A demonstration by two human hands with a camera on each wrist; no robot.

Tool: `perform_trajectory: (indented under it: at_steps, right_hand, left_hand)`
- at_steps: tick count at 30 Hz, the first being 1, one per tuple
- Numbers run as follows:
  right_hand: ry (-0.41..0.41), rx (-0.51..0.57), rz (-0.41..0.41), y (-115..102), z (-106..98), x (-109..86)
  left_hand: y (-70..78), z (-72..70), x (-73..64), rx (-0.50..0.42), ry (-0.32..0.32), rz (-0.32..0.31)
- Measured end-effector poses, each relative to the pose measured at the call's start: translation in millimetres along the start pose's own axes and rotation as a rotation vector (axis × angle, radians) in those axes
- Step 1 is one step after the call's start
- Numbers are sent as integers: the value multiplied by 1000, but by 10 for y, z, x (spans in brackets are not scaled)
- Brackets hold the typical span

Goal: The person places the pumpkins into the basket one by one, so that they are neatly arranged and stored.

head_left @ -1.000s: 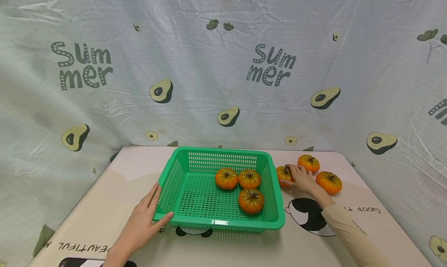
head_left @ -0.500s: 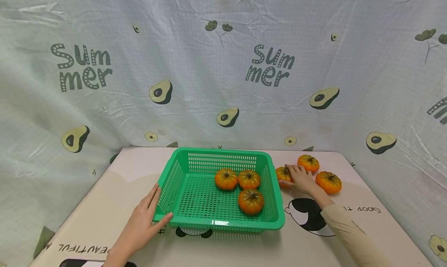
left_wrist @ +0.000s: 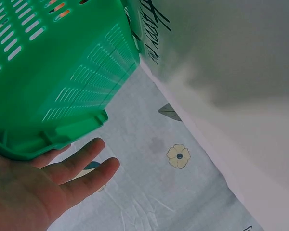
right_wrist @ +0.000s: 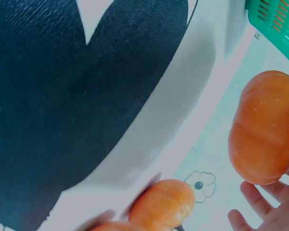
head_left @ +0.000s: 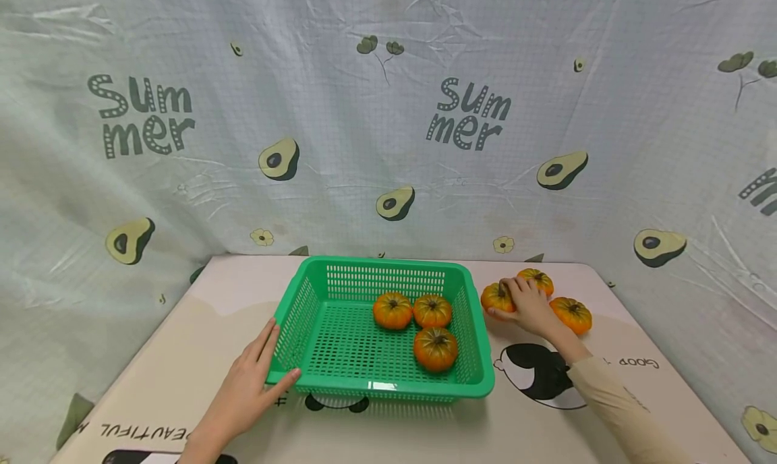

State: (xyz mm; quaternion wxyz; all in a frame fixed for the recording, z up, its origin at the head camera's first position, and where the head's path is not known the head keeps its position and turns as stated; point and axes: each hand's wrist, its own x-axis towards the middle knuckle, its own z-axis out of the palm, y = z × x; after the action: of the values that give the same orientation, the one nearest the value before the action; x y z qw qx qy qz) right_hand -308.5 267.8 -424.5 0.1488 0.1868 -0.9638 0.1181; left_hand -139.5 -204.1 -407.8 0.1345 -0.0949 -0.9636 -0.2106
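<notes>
My right hand (head_left: 533,309) grips a small orange pumpkin (head_left: 496,298) by its top and side, just right of the green basket (head_left: 388,388). In the right wrist view this ribbed pumpkin (right_wrist: 265,127) sits against the fingertips, and most of the thumb is out of frame. My left hand (head_left: 243,383) rests at the basket's near left corner. Its fingers lie straight along the outer left wall, with the thumb over the front rim. The left wrist view shows the fingers (left_wrist: 84,161) stretched out beside the basket's rim (left_wrist: 62,134).
Inside the basket, on its right side, sit three pumpkins (head_left: 436,349). Two more lie on the table near the right hand: one behind it (head_left: 540,280), the other pumpkin (head_left: 571,315) beside the wrist. A printed sheet (head_left: 340,147) hangs behind the table.
The right hand and the pumpkin it holds have shifted slightly up and to the right, away from the basket wall. My left hand and the basket stay where they were.
</notes>
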Motion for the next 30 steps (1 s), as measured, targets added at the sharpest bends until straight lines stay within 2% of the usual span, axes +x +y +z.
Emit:
perform_trajectory:
  at_steps: [12, 18, 25, 30]
  right_hand:
    - [103, -79, -107, -85, -179, 19]
    - [112, -81, -143, -150, -297, 64]
    - [155, -99, -240, -253, -426, 115]
    - [172, -87, -277, -386, -543, 144]
  left_hand:
    - [-14, 6, -21, -7, 4, 2]
    - [-14, -4, -23, -5, 3, 3]
    - [-12, 4, -10, 10, 11, 9]
    - [-13, -5, 6, 26, -3, 5]
